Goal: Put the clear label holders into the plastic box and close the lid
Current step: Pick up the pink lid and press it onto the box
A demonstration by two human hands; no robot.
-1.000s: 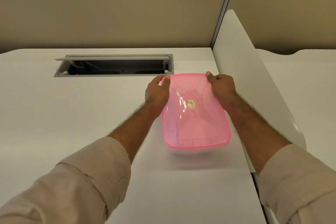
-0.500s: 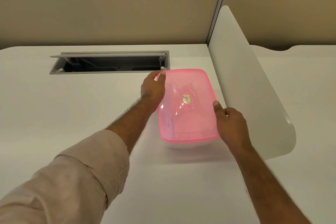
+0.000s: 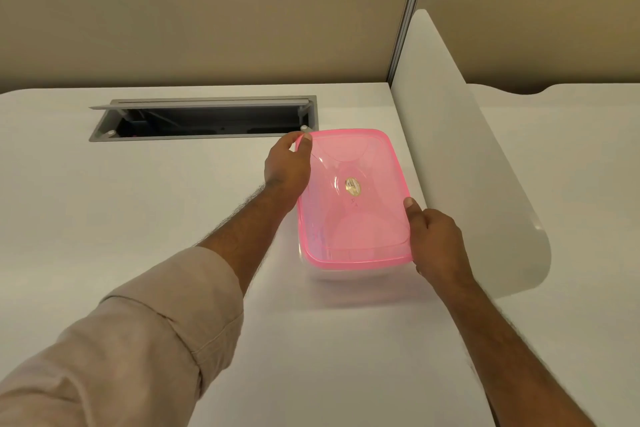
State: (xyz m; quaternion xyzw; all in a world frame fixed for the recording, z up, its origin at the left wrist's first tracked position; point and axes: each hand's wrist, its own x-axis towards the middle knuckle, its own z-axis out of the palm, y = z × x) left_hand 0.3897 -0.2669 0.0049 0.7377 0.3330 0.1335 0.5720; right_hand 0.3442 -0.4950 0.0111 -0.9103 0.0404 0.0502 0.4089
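Observation:
A clear plastic box (image 3: 341, 274) stands on the white desk with a translucent pink lid (image 3: 349, 198) lying on top of it; a small gold sticker sits at the lid's middle. My left hand (image 3: 287, 168) grips the lid's far left corner, thumb on top. My right hand (image 3: 433, 239) holds the lid's near right corner, thumb pressed on the rim. The lid hides the inside of the box, so I cannot make out any clear label holders.
An open grey cable tray (image 3: 204, 120) is sunk into the desk just behind the box. A white curved divider panel (image 3: 460, 156) rises close to the right of the box. Beige partition walls (image 3: 207, 21) close off the back.
My right hand has slid from the lid's far right corner down to its near right corner and settled there. My left hand has stayed at the far left corner.

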